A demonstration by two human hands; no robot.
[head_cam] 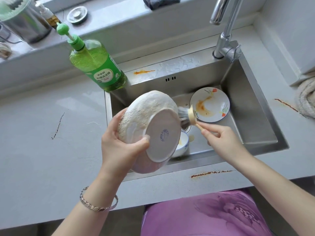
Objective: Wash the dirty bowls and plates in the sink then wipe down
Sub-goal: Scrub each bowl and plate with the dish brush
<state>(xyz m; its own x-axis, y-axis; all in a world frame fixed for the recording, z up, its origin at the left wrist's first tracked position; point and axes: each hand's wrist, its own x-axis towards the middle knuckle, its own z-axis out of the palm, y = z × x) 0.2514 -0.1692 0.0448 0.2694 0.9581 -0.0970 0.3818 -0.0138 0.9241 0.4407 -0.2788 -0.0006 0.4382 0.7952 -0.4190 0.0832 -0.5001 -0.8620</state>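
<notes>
Grey counter (42, 133) with orange-brown streaks at the left, the right and the near edge. Steel sink (252, 116) set in it, at centre-right. A large bowl (153, 120) is held tilted above the sink's left half, underside facing the camera, with foam over its outer wall and a blue mark on its base. A green detergent bottle (100, 70) stands at the sink's far-left corner and a faucet (225, 31) at far right. The left hand (117, 147) grips the large bowl by its left rim, thumb on the base. The right hand (221, 138) pinches the handle of a dish brush (187, 114), whose bristles touch the bowl's right side. A stained plate (219, 97) lies on the sink floor, far right. A small bowl (183, 143) sits in the sink, partly hidden under the large bowl. There is a bracelet (97, 205) on the left wrist.
</notes>
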